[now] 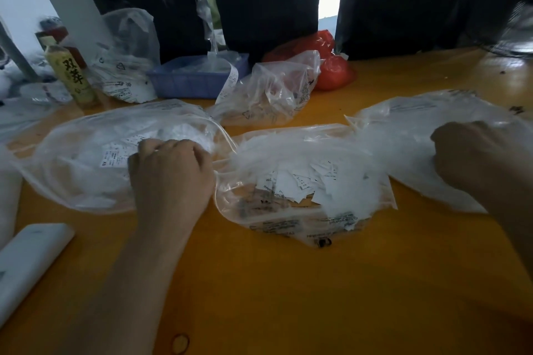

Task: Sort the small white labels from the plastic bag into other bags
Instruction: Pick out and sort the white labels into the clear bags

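Three clear plastic bags lie side by side on the yellow table (288, 297). The middle bag (291, 219) holds a heap of small white labels (311, 181). My left hand (170, 173) reaches into the left bag (80, 158), fingers curled over white labels (115, 154) there; what the fingers hold is hidden. My right hand (473, 153) sits on the right bag (409, 135), fingers curled downward, blurred, its grip hidden.
Behind the bags stand a blue tray (187, 81), a crumpled clear bag (268, 95), red bags (331, 72), a yellow-labelled bottle (72, 72) and another printed bag (127, 57). A white roll (26, 265) lies at the left front. Dark curtains hang at the back.
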The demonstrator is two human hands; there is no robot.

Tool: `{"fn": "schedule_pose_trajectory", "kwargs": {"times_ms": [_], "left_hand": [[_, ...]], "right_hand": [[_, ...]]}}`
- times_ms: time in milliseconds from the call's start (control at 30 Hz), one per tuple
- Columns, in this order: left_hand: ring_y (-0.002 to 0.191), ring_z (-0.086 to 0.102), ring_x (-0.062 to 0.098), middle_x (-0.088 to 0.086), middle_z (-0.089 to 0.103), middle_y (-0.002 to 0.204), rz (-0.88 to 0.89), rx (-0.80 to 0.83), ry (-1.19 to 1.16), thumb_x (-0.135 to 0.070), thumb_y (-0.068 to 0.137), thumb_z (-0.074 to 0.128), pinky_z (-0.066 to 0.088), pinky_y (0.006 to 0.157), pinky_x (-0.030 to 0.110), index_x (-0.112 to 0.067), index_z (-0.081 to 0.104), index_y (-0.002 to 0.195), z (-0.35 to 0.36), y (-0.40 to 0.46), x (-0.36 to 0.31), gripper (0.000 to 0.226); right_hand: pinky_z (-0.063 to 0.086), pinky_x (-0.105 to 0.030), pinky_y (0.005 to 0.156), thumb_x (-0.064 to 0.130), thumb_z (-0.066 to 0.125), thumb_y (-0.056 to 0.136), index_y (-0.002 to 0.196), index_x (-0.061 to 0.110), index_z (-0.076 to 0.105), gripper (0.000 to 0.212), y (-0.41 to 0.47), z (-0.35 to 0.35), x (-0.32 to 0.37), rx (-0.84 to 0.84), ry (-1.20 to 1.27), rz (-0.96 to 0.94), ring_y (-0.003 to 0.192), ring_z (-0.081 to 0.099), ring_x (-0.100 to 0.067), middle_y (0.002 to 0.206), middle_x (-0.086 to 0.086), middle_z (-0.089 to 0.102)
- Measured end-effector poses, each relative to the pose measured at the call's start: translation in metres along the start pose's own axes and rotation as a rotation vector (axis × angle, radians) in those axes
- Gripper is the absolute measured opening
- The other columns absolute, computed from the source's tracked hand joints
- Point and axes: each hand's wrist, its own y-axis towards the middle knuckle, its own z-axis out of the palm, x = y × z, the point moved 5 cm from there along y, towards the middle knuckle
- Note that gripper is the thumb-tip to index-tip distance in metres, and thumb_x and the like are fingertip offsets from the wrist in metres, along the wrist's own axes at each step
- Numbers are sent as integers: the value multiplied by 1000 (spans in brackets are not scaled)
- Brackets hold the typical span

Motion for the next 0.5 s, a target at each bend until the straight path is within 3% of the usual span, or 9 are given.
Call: {"fn": "schedule_pose_trajectory", "kwargs": {"times_ms": [133,300,400,500], "left_hand": [[80,49,20,5,72,80,237,-92,-282,-24,105,46,36,74,35,-9,74,89,-5,-15,-33,36],[75,53,4,-8,69,89,401,-47,-533,-21,107,53,37,69,9,-14,77,101,-7,-33,-62,26],[76,60,3,-11,70,90,432,37,-641,-28,107,48,47,70,11,-18,77,104,-3,-39,-72,31],[82,67,5,-10,74,92,401,83,-724,-31,107,47,53,71,21,-21,78,106,-1,-40,-73,32]], "right_hand": [[48,-34,56,-4,59,87,65,7,59,25,-1,-2,-2,-59,69,43,61,59,-31,65,-14,59],[47,-31,50,8,57,96,61,9,60,35,1,-9,5,-143,109,-30,54,58,-30,61,-12,60],[49,-33,50,11,53,96,59,10,57,37,0,-18,9,-226,211,-51,50,55,-31,56,-12,57],[49,-33,48,18,51,99,63,11,56,37,-12,-36,15,-438,352,-107,45,53,-26,53,-9,55]]}}
